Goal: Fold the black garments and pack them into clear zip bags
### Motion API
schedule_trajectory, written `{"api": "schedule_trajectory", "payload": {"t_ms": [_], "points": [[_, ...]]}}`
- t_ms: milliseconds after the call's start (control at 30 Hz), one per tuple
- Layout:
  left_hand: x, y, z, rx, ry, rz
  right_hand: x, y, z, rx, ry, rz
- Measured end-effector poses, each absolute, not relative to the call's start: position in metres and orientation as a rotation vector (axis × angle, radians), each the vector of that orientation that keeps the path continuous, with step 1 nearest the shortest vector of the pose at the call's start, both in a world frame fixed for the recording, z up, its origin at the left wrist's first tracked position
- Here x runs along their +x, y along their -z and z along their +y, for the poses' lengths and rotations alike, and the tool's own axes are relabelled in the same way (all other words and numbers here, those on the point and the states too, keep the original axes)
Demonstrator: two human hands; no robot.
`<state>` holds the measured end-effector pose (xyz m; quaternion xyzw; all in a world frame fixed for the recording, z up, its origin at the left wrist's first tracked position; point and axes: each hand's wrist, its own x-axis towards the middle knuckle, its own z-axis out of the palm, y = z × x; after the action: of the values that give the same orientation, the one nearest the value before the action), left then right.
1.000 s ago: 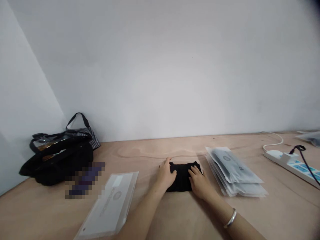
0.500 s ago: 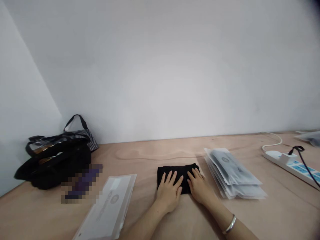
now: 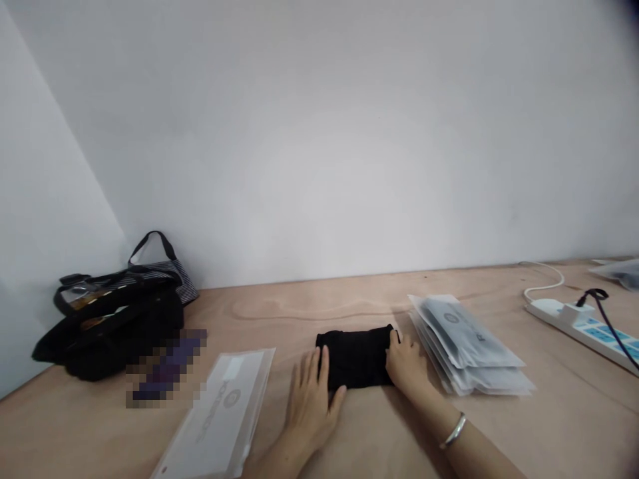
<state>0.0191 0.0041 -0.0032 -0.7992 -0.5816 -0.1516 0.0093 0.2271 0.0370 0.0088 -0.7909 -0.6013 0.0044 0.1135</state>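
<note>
A folded black cloth (image 3: 355, 359) lies flat on the wooden table in front of me. My left hand (image 3: 310, 399) is at its left edge with the fingers stretched out and the thumb by the lower left corner. At the opposite edge, my right hand (image 3: 407, 362), with a silver bangle on the wrist, has its fingers bent and pinching the cloth's right side. The thumb of that hand is mostly hidden. Left of the cloth lies a frosted zip bag (image 3: 219, 412) with printed lettering. A stack of filled frosted bags (image 3: 469, 339) sits just right of my right hand.
A black bag (image 3: 124, 332) stands at the far left, a striped bag (image 3: 182, 276) behind it. Near them is a pixelated dark patch (image 3: 167, 369). A power strip (image 3: 589, 329) with cables lies at the right. The wall (image 3: 349, 146) borders the table (image 3: 299, 303) at the back.
My left hand has slid left from the top of the cloth to its left edge. The right hand has shifted right to the other edge, and its fingers have curled.
</note>
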Motion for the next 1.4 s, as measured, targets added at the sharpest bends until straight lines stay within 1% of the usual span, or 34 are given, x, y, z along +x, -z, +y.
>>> {"api": "schedule_trajectory", "payload": {"t_ms": [133,200,300,467,633,767,900,1067,1167,1233,1300,1400], "points": [[-0.005,0.01,-0.003,-2.486,0.276,-2.036,0.237,-0.017,0.045,-2.343,-0.274,-1.685],[-0.009,0.009,-0.005,-2.502,0.209,-2.066,0.238,-0.024,0.049,-2.326,-0.32,-1.697],[-0.007,0.003,-0.007,-2.512,0.166,-2.064,0.224,-0.041,0.051,-2.262,-0.304,-1.728],[-0.004,0.001,-0.008,-2.515,0.133,-2.079,0.165,-0.061,0.043,-2.007,-0.206,-1.821],[-0.007,0.003,-0.007,-2.519,0.148,-2.108,0.11,-0.056,0.034,-1.898,-0.158,-1.982],[-0.006,-0.001,-0.007,-2.541,0.115,-2.124,0.093,-0.041,0.029,-1.884,-0.156,-2.076],[-0.005,-0.003,-0.008,-2.532,0.111,-2.144,0.112,-0.033,0.023,-1.796,-0.098,-2.224],[-0.005,0.001,-0.01,-2.53,0.119,-2.152,0.174,-0.033,0.016,-1.417,0.047,-2.568],[-0.002,-0.003,-0.012,-2.504,0.143,-2.144,0.205,-0.033,0.009,-1.249,0.07,-2.691],[0.003,-0.011,-0.01,-2.523,0.206,-2.026,0.217,-0.034,0.005,-1.159,0.017,-2.675],[0.011,-0.023,-0.006,-2.608,0.274,-1.804,0.223,-0.036,0.005,-1.096,-0.063,-2.601],[0.025,-0.037,0.006,-2.76,0.304,-1.509,0.226,-0.035,0.014,-1.118,-0.115,-2.494]]}}
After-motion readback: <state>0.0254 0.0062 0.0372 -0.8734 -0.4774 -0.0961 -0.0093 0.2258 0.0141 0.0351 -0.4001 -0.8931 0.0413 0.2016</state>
